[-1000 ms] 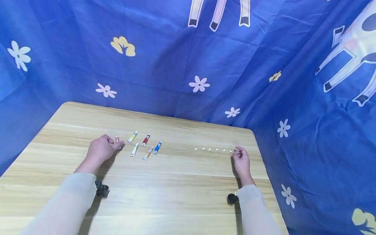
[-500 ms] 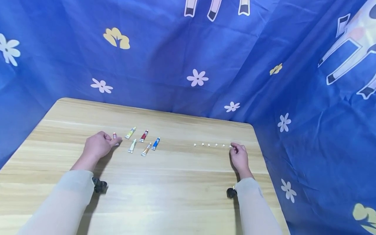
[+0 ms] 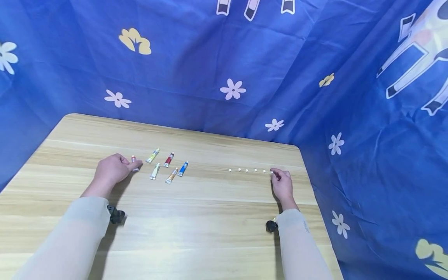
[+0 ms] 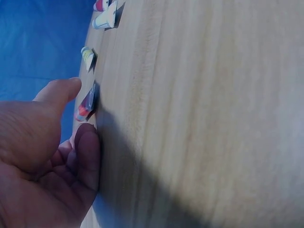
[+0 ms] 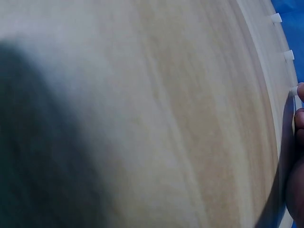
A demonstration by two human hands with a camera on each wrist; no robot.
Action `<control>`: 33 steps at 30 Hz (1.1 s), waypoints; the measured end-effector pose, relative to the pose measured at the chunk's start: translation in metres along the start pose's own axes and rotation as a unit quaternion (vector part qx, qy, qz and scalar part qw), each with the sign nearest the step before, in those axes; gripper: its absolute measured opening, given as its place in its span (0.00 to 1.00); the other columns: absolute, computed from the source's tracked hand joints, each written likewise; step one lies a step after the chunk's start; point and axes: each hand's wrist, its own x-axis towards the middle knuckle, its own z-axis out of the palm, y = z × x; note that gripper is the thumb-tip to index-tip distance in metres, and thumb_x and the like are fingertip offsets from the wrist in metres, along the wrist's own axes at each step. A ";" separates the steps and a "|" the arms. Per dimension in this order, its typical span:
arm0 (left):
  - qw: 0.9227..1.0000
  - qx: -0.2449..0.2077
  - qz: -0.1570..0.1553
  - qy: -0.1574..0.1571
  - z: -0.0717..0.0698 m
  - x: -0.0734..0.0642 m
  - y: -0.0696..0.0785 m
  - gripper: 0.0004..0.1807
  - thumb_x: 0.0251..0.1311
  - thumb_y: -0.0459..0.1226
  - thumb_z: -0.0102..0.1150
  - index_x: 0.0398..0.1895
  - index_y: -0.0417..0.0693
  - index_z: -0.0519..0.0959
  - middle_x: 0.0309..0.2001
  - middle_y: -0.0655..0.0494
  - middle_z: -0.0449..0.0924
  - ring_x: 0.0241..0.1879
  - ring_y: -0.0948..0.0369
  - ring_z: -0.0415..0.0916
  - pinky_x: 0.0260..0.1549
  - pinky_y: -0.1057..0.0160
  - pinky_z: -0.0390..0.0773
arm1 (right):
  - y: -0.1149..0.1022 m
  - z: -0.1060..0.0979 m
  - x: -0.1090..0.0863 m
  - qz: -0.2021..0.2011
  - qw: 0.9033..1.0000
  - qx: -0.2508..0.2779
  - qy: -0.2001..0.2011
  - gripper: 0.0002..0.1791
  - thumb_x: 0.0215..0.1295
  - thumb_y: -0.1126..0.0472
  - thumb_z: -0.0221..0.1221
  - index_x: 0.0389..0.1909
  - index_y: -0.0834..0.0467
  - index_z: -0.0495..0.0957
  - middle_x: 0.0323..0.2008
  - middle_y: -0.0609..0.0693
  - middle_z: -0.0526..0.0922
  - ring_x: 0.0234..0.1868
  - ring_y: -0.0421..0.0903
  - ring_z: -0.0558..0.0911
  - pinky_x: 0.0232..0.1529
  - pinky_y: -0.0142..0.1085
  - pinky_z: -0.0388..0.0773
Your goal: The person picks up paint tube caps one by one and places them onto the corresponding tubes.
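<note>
My left hand [image 3: 130, 163] rests on the wooden table [image 3: 210, 221] with its fingers curled. Its thumb [image 4: 61, 92] and forefinger [image 4: 88, 142] pinch a small red-orange tube [image 3: 133, 158] that lies on the wood. To the right of it lie several more small tubes: yellow-green [image 3: 153, 155], red [image 3: 169, 159], white [image 3: 154, 171], orange [image 3: 171, 175] and blue [image 3: 182, 168]. My right hand [image 3: 275, 174] sits at the right end of a row of several small white caps [image 3: 246, 170]. Its curled fingertips [image 5: 300, 90] pinch the last cap [image 5: 294, 90].
A blue cloth with white and yellow flowers [image 3: 232, 89] hangs close behind the table and along its right side. The table's right edge [image 3: 316, 217] runs just beyond my right hand. Small black camera mounts [image 3: 114, 214] sit under both wrists.
My right fingers have closed in on the last white cap of the row. The left hand stays at the red-orange tube. The head view has tilted slightly.
</note>
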 end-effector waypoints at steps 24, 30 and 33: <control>1.000 0.021 -0.010 -0.016 -0.007 -0.001 0.007 0.28 0.74 0.58 0.58 0.33 0.40 0.79 0.35 0.39 0.86 0.37 0.41 0.81 0.37 0.48 0.77 | -0.007 -0.004 0.000 0.035 0.999 0.003 -0.007 0.14 0.82 0.60 0.59 0.60 0.57 0.88 0.54 0.62 0.82 0.58 0.58 0.80 0.63 0.52 0.77; 1.000 0.010 -0.012 -0.024 -0.007 -0.003 0.010 0.26 0.77 0.53 0.51 0.27 0.43 0.77 0.31 0.42 0.83 0.31 0.48 0.76 0.30 0.57 0.71 | -0.007 -0.003 -0.003 0.050 0.999 0.008 0.002 0.14 0.81 0.61 0.60 0.59 0.57 0.88 0.55 0.63 0.82 0.60 0.60 0.81 0.66 0.53 0.77; 0.999 0.035 -0.004 -0.042 -0.008 -0.002 0.012 0.30 0.80 0.52 0.44 0.27 0.38 0.79 0.35 0.34 0.84 0.31 0.44 0.77 0.31 0.53 0.77 | -0.006 -0.002 -0.004 0.054 0.998 0.010 0.003 0.14 0.81 0.61 0.60 0.59 0.58 0.88 0.55 0.63 0.82 0.58 0.60 0.81 0.65 0.53 0.78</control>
